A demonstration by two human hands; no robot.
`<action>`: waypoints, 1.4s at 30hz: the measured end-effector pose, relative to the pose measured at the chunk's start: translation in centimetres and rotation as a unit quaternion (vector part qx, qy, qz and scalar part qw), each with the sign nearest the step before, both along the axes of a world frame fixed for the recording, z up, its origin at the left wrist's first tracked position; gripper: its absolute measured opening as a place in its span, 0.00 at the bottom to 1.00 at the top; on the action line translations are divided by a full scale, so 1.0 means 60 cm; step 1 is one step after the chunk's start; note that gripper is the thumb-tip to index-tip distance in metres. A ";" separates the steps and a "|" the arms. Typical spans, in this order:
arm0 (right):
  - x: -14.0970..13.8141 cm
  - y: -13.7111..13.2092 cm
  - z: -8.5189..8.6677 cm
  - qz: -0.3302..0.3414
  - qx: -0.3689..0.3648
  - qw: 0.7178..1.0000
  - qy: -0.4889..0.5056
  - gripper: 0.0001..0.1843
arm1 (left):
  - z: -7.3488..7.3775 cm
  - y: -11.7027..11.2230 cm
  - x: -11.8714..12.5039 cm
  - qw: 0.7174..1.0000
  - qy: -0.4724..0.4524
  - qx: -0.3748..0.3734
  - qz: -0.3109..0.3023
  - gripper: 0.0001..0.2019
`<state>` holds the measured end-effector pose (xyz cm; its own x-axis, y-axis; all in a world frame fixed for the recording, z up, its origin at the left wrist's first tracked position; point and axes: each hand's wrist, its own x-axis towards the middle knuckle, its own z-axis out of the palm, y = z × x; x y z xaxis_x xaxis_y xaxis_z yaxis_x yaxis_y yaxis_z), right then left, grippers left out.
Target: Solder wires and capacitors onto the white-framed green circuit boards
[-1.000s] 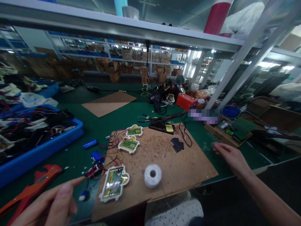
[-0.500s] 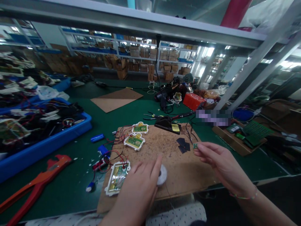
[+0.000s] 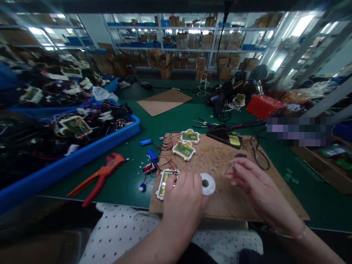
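My left hand (image 3: 183,196) lies palm down on the brown work board (image 3: 247,205), fingers curled over the near cream-framed circuit board (image 3: 163,181) and touching the white solder spool (image 3: 207,184). My right hand (image 3: 254,185) is on the board to the right, with thumb and fingers pinched on a tiny green component (image 3: 232,167). Two more cream-framed circuit boards (image 3: 184,150) with red and black wires lie farther up the work board. A black soldering-iron stand (image 3: 224,135) with a yellow sponge sits at the board's far edge.
A blue bin (image 3: 68,157) full of wired boards stands at the left. Orange cutters (image 3: 97,176), blue battery cells (image 3: 145,141) and a second cardboard sheet (image 3: 164,101) lie on the green mat. A red box (image 3: 262,106) and trays of green boards (image 3: 330,154) sit at the right.
The camera tilted down and closer. My left hand settled over the near circuit board beside the spool. My right hand drew in toward me, still pinching the small component.
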<state>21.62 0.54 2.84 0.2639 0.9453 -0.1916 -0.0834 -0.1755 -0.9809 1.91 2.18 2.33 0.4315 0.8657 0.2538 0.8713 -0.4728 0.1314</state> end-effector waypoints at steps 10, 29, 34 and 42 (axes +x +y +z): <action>-0.026 -0.001 0.002 0.153 -0.029 0.979 -0.128 0.19 | 0.031 -0.018 -0.100 0.974 -0.180 0.139 0.006 0.19; -0.058 0.035 0.007 0.271 0.076 0.877 -0.390 0.12 | 0.013 0.005 -0.169 0.959 -0.268 0.022 0.090 0.11; -0.048 0.009 -0.020 0.151 0.108 0.900 -0.394 0.23 | 0.004 0.009 -0.178 0.923 -0.339 -0.154 0.102 0.13; -0.044 0.002 -0.080 0.164 0.060 0.942 -0.288 0.38 | -0.019 0.001 -0.169 0.872 -0.367 -0.310 0.097 0.16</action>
<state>18.97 0.64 -1.93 -0.0176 0.9998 0.0071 0.5075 0.0150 -0.8615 -8.25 2.26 1.18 0.1796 0.9733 -0.1431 0.5005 0.0349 0.8650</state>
